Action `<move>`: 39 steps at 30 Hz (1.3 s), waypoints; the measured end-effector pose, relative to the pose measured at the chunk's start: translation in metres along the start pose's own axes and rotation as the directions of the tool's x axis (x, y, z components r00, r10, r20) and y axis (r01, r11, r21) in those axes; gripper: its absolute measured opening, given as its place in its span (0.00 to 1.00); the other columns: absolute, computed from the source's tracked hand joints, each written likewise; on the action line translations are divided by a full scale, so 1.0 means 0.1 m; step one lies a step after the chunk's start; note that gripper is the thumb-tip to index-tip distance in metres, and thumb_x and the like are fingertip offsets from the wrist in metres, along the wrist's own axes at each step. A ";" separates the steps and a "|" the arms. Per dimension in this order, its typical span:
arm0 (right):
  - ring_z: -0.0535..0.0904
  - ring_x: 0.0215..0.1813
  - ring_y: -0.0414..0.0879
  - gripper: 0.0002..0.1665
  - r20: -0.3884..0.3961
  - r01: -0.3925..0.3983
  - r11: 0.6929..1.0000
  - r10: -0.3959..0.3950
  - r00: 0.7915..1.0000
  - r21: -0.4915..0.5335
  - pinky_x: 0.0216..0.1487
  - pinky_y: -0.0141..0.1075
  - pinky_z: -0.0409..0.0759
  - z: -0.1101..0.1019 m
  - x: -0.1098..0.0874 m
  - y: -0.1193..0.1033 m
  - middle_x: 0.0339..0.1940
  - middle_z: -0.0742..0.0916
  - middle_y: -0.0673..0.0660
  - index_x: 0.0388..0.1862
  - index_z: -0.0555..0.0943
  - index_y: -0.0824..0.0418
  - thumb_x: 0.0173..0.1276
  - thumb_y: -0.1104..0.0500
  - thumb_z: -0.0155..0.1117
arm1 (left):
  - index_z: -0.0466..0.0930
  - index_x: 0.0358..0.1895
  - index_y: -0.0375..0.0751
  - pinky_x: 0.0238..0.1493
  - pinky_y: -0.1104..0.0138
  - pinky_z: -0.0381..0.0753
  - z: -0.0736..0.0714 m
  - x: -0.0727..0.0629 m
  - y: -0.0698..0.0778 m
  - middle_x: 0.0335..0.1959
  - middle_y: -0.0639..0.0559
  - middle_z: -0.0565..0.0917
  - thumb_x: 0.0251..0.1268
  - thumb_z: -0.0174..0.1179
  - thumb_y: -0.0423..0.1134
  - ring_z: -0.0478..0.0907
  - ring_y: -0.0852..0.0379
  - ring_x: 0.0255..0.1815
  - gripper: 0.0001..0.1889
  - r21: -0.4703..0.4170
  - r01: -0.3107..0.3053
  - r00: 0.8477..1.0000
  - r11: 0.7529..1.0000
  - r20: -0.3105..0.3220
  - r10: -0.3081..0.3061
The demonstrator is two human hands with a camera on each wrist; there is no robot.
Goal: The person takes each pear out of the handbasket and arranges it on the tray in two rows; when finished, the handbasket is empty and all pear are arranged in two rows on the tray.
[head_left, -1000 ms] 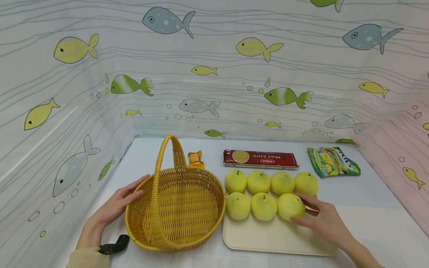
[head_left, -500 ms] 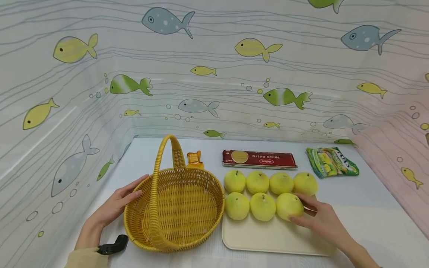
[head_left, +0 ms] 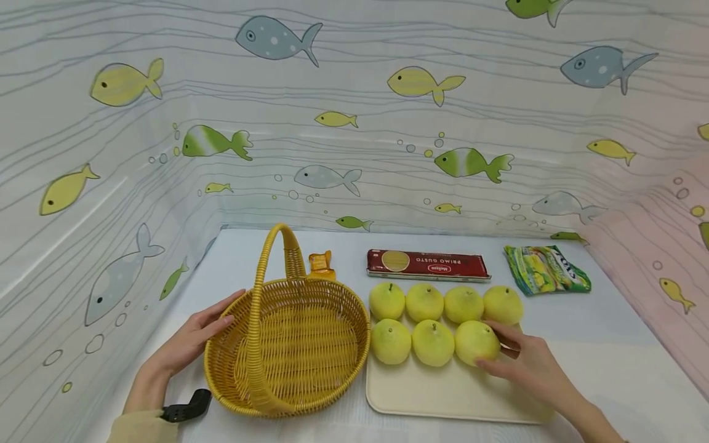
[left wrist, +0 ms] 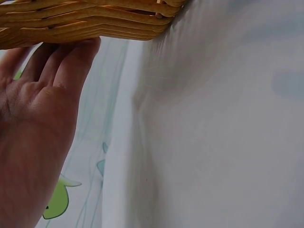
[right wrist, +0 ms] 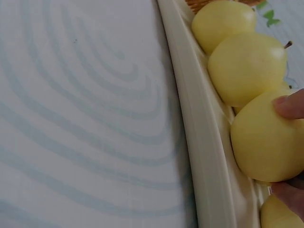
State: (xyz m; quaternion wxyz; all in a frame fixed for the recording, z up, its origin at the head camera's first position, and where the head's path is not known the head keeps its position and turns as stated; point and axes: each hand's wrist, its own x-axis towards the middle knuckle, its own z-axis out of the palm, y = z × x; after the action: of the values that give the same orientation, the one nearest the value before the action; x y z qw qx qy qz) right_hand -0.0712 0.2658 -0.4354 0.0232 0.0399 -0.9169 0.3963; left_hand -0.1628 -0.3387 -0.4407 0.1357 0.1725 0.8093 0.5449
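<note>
A yellow wicker basket (head_left: 310, 344) with a tall arched handle stands left of centre. At its left rim is my left hand (head_left: 191, 338), thumb over the edge and fingers along the outer side; the left wrist view shows those fingers against the woven wall (left wrist: 85, 21). Two rows of yellow-green apples (head_left: 434, 343) sit on a cream tray (head_left: 432, 394). My right hand (head_left: 532, 363) grips the front row's rightmost apple (head_left: 475, 342) between thumb and fingers. In the right wrist view this apple (right wrist: 266, 137) touches or nearly touches its neighbour (right wrist: 247, 69); its far side is hidden.
Behind the apples lies a dark red biscuit packet (head_left: 428, 264). A green snack bag (head_left: 547, 269) is at the back right. A small orange packet (head_left: 321, 264) lies partly hidden behind the basket. Fish-patterned walls (head_left: 354, 141) enclose the table's back and sides.
The head view has shifted very slightly. Both hands, the basket and the apples keep their places.
</note>
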 end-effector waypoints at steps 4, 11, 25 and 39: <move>0.84 0.56 0.59 0.44 -0.008 0.012 1.000 -0.012 1.000 -0.006 0.48 0.38 0.86 0.00 0.00 0.01 0.60 0.84 0.67 0.63 0.78 0.67 0.51 0.48 0.82 | 0.57 0.79 0.56 0.61 0.84 0.64 0.00 0.00 0.01 0.80 0.54 0.59 0.81 0.46 0.40 0.58 0.84 0.69 0.28 0.013 0.024 1.000 1.000 -0.010 -0.024; 0.84 0.55 0.60 0.45 -0.017 0.013 1.000 -0.013 1.000 0.004 0.48 0.39 0.86 0.02 0.02 0.01 0.59 0.84 0.68 0.63 0.78 0.68 0.50 0.49 0.83 | 0.57 0.79 0.56 0.61 0.84 0.64 -0.03 0.01 0.04 0.80 0.53 0.59 0.81 0.46 0.40 0.58 0.84 0.69 0.27 0.023 0.020 1.000 1.000 -0.010 -0.020; 0.84 0.58 0.50 0.47 -0.002 -0.001 0.999 0.001 1.000 -0.046 0.52 0.34 0.84 -0.19 -0.05 -0.01 0.61 0.84 0.63 0.67 0.76 0.62 0.52 0.43 0.80 | 0.59 0.78 0.59 0.59 0.84 0.64 0.00 -0.01 -0.01 0.78 0.55 0.63 0.81 0.46 0.44 0.58 0.85 0.68 0.26 0.084 0.046 0.997 0.995 -0.059 -0.041; 0.68 0.47 0.09 0.32 -0.231 -0.102 0.990 0.076 0.970 -0.102 0.41 0.11 0.72 -0.54 -0.14 0.31 0.60 0.84 0.64 0.67 0.76 0.58 0.69 0.45 0.67 | 0.64 0.76 0.44 0.58 0.81 0.71 -0.09 -0.01 0.08 0.74 0.40 0.68 0.85 0.31 0.49 0.68 0.79 0.66 0.26 0.173 -0.025 0.984 0.985 -0.167 0.054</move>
State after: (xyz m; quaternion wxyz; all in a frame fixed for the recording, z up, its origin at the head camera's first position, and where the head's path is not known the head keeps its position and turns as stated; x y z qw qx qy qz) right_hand -0.0596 0.3268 -0.4217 0.1117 -0.0483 -0.9301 0.3466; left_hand -0.1646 -0.3436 -0.4300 0.0397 0.1521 0.8579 0.4892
